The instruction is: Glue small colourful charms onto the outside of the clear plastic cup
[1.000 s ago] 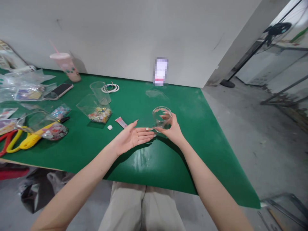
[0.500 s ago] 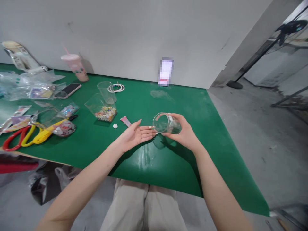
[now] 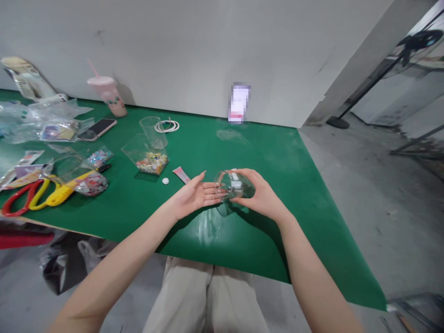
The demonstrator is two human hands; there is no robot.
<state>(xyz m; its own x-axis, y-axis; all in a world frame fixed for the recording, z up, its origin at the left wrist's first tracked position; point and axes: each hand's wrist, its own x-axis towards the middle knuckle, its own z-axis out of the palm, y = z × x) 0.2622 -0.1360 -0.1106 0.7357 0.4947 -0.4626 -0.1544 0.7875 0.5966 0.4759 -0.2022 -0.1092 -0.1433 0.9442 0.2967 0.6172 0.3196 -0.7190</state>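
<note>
My right hand (image 3: 255,188) is wrapped round a clear cup (image 3: 236,185), which lies tilted on its side above the table with its mouth facing left. Palm up, my left hand (image 3: 196,196) reaches toward the cup with its fingers stretched out, and the fingertips lie at the cup's rim, partly seen through its clear wall. Just behind the left hand a small pink tube (image 3: 181,175) lies partly covered by it. A small white cap (image 3: 165,181) rests on the table beside the tube.
On the green table (image 3: 277,152), a clear box (image 3: 152,162) holds colourful bits, near another clear cup (image 3: 152,132) and a white cable (image 3: 169,126). Left are scissors (image 3: 22,199), a phone (image 3: 99,129), plastic bags and a pink tumbler (image 3: 109,96). A lit screen (image 3: 239,104) leans against the wall.
My right hand has tipped the cup further over and moved it slightly left and down, so its mouth now comes over my left fingertips. My left hand has stayed nearly still.
</note>
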